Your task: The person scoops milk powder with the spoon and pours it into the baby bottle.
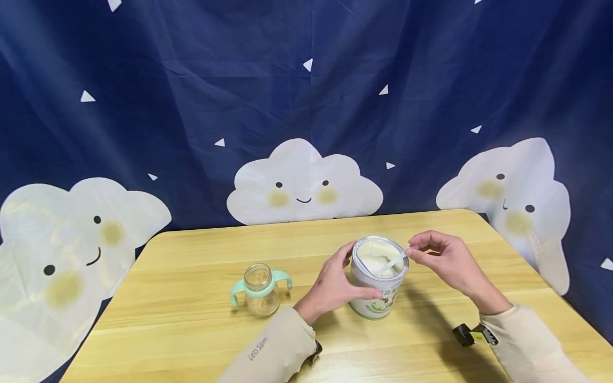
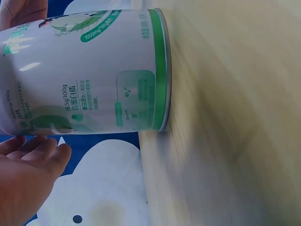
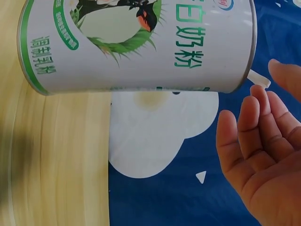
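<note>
At the rim on the right side of the can, my right hand [image 1: 445,260] pinches the end of a slim white handle [image 1: 394,261] between thumb and fingertips. The handle slants down into the can, and its lower end meets the pale powder [image 1: 375,259]; whether a scoop bowl is attached cannot be told, as that end is buried or hidden. The grip is taken at the outer end, presumably to keep the fingers clear of the powder. My left hand [image 1: 332,284] grasps the can [image 1: 391,290] from the left, thumb across the front and fingers round the far side; this hold likely serves to brace the can against any push from the handle. The can stands upright on the wooden table [image 1: 191,276], its top uncovered, which gives the handle access from above. To the left of the can, apart from it and near my left sleeve [image 1: 268,348], stands a clear bottle [image 1: 263,306] with two mint-green handles [image 1: 282,276]. Its mouth is uncapped and faces upward; the position appears chosen to be within reach yet outside the working area. Beyond the table hangs a dark blue curtain [image 1: 239,96] printed with smiling clouds [image 1: 304,183].
</note>
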Available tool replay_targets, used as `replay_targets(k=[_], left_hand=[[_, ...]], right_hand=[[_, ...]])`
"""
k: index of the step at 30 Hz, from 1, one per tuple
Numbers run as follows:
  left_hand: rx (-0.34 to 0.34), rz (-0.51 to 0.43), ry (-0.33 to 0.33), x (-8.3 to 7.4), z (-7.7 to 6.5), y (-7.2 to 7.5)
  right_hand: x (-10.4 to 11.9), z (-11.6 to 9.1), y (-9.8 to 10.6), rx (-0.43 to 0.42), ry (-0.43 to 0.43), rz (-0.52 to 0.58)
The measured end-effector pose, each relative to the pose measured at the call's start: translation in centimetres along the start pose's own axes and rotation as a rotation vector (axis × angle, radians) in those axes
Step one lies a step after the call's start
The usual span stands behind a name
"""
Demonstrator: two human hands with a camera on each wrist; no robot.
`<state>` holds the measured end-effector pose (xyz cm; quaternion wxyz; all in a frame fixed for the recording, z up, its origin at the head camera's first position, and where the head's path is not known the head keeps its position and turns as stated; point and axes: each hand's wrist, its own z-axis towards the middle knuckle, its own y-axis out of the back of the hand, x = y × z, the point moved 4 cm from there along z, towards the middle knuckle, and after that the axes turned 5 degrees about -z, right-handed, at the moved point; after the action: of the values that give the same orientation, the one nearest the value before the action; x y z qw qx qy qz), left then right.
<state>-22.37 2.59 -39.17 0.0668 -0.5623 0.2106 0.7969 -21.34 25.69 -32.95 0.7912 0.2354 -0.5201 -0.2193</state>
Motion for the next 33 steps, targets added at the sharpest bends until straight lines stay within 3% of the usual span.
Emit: replay_targets(k=[9, 25, 33], left_hand=[[-0.044, -0.050, 0.065, 0.5, 0.1, -0.5], [-0.069, -0.068, 0.082, 0.8, 0.2, -0.7], [-0.078, -0.077, 0.102, 0.7, 0.3, -0.8]], right_hand=[[0.2, 0.1, -0.3, 0.016, -0.002, -0.010], [1.3, 0.3, -0.8, 0.081, 0.014, -0.064], [2.0, 0.5, 0.6, -0.031, 0.028, -0.170]])
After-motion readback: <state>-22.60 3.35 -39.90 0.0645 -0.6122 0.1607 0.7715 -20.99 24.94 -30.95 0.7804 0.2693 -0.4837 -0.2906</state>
